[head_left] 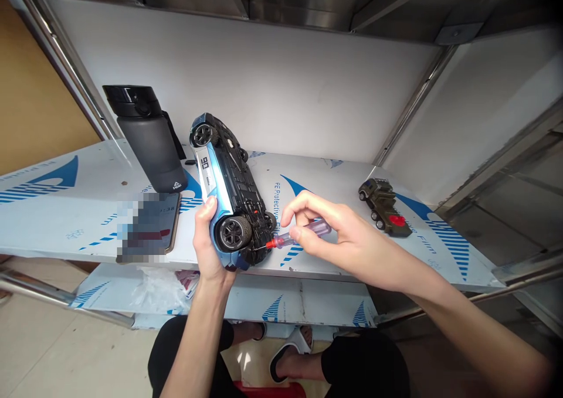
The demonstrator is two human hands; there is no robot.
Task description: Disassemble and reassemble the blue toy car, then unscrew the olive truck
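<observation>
Car [229, 190], tilted with its underside to the right, near end over the front edge of the shelf [332, 181]; left hand [209, 248] grips that end, right hand [336, 231] beside the underside pinches a screwdriver [317, 228], tip against it; phone [173, 234] and bottle [147, 146] crowd the left, open room spans right to the truck [382, 206]; blue-printed film [61, 178] covers the shelf, white wall [285, 81] behind

Glossy toy car [233, 190]; smooth plastic screwdriver handle [318, 228]; matt bottle [148, 150]
</observation>
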